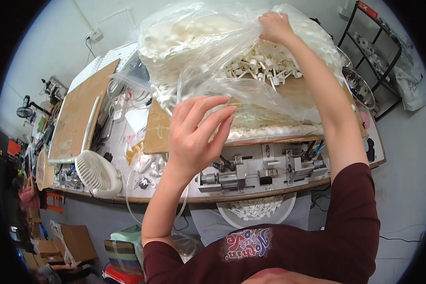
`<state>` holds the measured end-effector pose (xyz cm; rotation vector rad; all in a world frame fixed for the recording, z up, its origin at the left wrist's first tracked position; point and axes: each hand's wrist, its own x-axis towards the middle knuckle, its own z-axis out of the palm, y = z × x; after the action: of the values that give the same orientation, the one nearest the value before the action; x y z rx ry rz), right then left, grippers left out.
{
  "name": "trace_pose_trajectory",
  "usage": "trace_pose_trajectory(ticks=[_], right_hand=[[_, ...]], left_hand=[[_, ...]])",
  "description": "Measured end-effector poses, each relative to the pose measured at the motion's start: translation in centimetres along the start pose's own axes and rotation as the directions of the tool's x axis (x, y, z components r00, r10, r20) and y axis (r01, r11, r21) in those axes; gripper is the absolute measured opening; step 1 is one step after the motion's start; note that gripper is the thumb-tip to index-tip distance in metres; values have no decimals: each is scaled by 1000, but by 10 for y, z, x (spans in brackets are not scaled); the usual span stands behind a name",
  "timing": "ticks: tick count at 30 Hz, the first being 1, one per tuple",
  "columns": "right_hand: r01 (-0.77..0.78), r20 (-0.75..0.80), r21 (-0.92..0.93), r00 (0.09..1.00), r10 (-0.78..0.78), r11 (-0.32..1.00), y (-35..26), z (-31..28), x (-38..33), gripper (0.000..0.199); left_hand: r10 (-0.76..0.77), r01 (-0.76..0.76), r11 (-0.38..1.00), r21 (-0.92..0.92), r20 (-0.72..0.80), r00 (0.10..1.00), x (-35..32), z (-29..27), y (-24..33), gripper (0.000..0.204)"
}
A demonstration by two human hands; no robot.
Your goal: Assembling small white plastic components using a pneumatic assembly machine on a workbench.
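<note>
A large clear plastic bag (pixel 189 42) full of small white plastic parts lies across the back of the bench. My right hand (pixel 275 27) reaches far forward, its fingers closed on the film at the bag's top. Below that hand, through the bag's opening, loose white stemmed parts (pixel 265 66) with cylindrical ends show on a cardboard sheet (pixel 296 90). Over the bag's near edge my left hand (pixel 196 132) is raised, its fingers curved and apart with nothing between them.
Beneath the cardboard's front edge sits a metal clamping fixture (pixel 265 173) with two cylinders. A white fan (pixel 98 174) stands to its left. Under the bench edge, a white basin (pixel 227 215) holds more white parts. A black shelf rack (pixel 378 47) is at the far right.
</note>
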<state>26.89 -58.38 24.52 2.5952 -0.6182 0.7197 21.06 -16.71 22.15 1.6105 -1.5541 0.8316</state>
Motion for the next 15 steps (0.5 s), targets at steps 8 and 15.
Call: trace_pose_trajectory(ticks=[8,15], right_hand=[[-262,-137,656,881,453,708,2,-57,68,55],[-160,126,956,981,147,247,-9,-121,27,30]], left_hand=[[3,27,972,233,-128,992,73,36,-71,64],[261,163,833,529,-634,728,176,124,-114,34]])
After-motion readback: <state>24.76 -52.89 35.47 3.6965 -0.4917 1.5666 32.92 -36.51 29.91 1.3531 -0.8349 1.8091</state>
